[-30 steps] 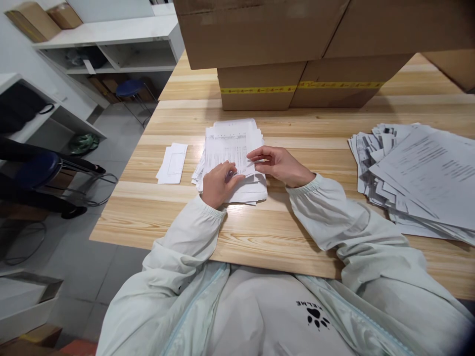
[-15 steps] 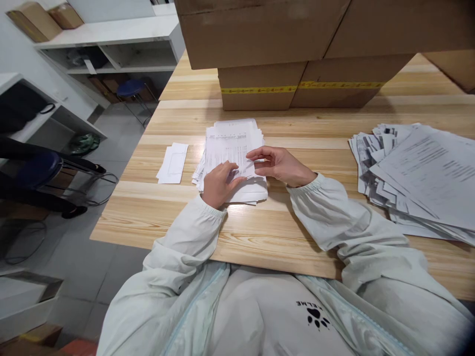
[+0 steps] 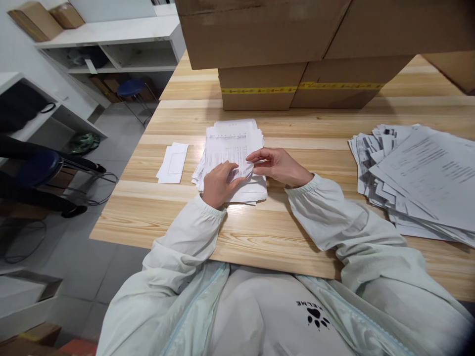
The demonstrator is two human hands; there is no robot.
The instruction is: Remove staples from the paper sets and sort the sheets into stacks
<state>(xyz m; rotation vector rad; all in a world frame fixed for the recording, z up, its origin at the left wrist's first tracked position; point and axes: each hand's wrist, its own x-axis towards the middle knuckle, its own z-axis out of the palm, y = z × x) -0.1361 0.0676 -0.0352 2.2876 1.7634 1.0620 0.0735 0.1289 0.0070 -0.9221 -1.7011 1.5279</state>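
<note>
A stack of printed white sheets [image 3: 232, 141] lies on the wooden table [image 3: 282, 232] in front of me. My left hand [image 3: 218, 184] rests on the near part of the stack, fingers curled and pinching the lower edge of the top sheet. My right hand [image 3: 279, 165] pinches the same sheet at its right edge between thumb and fingers. The near corner of the sheet bends up slightly between the two hands.
A small folded white paper [image 3: 172, 162] lies left of the stack. A large fanned pile of printed pages [image 3: 419, 173] spreads at the right. Stacked cardboard boxes [image 3: 297, 54] stand at the back. Blue stools [image 3: 37, 168] and white shelves [image 3: 107, 44] are off the table's left.
The right hand has shifted slightly left along the sheet's edge and the sheet's near corner has curled more. The left hand has stayed where it was.
</note>
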